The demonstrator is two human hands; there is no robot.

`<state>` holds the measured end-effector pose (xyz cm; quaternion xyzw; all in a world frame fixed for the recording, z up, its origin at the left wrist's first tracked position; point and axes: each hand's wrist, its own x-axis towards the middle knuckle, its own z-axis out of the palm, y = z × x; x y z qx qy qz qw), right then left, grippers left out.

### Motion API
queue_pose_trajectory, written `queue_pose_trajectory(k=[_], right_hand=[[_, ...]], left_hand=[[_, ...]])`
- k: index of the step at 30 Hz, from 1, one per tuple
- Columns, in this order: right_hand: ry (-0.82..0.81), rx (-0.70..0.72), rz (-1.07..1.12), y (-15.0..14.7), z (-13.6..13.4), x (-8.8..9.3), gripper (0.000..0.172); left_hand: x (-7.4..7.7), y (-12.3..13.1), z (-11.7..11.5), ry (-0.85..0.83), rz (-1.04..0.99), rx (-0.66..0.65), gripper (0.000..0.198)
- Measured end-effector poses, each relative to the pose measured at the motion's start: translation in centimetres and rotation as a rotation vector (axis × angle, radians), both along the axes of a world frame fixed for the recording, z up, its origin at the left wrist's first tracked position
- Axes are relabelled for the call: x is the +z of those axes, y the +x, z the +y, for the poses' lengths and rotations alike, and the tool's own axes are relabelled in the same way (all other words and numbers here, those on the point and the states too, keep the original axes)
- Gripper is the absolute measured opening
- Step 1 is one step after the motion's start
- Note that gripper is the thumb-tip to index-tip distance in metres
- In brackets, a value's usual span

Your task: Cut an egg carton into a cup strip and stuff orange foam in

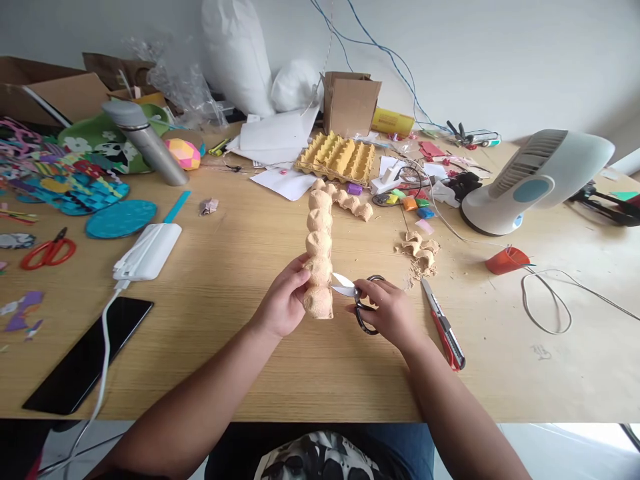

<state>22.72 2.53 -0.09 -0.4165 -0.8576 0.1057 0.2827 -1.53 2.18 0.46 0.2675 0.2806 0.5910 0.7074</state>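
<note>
My left hand (283,298) grips the near end of a long strip of egg carton (319,243), tan and bumpy, its cups in a single row pointing away from me. In my right hand (391,308) is a pair of scissors (367,305) with black handles. Its blades are spread apart, and their tips meet the strip's right edge near the lower cups. Beyond the strip lies a shorter egg carton piece (353,201). To the right, trimmed carton scraps (421,250) sit among crumbs, with a red utility knife (444,327) just below them.
A yellow egg tray (337,159) and a cardboard box (350,103) stand at the back. On the right are a white fan (533,180) and an orange cup (507,261). Leftward lie a power bank (149,251), a phone (90,353), red-handled scissors (49,251) and a steel bottle (150,147).
</note>
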Motion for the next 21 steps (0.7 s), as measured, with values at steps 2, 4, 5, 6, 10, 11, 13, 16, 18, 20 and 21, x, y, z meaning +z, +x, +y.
queue_pose_trajectory(k=[2,4,5,6,10,11,13,16,18,20,21], right_hand=[[0.076,-0.013,-0.05,0.1,-0.02,-0.02,0.028],[0.153,-0.048,-0.087,0.25,-0.06,-0.04,0.027],[0.186,-0.063,-0.105,0.33,-0.09,-0.05,0.027],[0.213,-0.074,-0.125,0.39,-0.11,-0.05,0.027],[0.268,-0.072,-0.191,0.46,-0.2,-0.01,0.027],[0.278,-0.072,-0.197,0.44,-0.22,0.0,0.026],[0.303,-0.073,-0.201,0.4,-0.24,0.04,0.026],[0.336,-0.085,-0.204,0.36,-0.28,0.12,0.025],[0.357,-0.094,-0.207,0.34,-0.32,0.19,0.024],[0.379,-0.105,-0.21,0.32,-0.36,0.26,0.022],[0.389,-0.111,-0.211,0.31,-0.38,0.29,0.022]], left_hand=[[0.07,-0.02,0.0,-0.011,-0.023,-0.008,0.039],[0.16,-0.02,-0.01,-0.022,-0.04,-0.017,0.035],[0.2,-0.02,-0.01,-0.03,-0.045,-0.021,0.034],[0.24,0.0,-0.01,-0.041,-0.048,-0.024,0.033],[0.29,0.07,0.01,-0.088,-0.054,-0.032,0.032],[0.27,0.07,0.02,-0.095,-0.053,-0.033,0.032],[0.2,0.07,0.07,-0.098,-0.053,-0.035,0.03],[0.08,0.05,0.12,-0.099,-0.069,-0.039,0.029],[0.06,0.05,0.11,-0.11,-0.089,-0.053,0.027],[0.11,0.07,0.06,-0.124,-0.104,-0.063,0.024],[0.17,0.09,0.02,-0.128,-0.108,-0.067,0.022]])
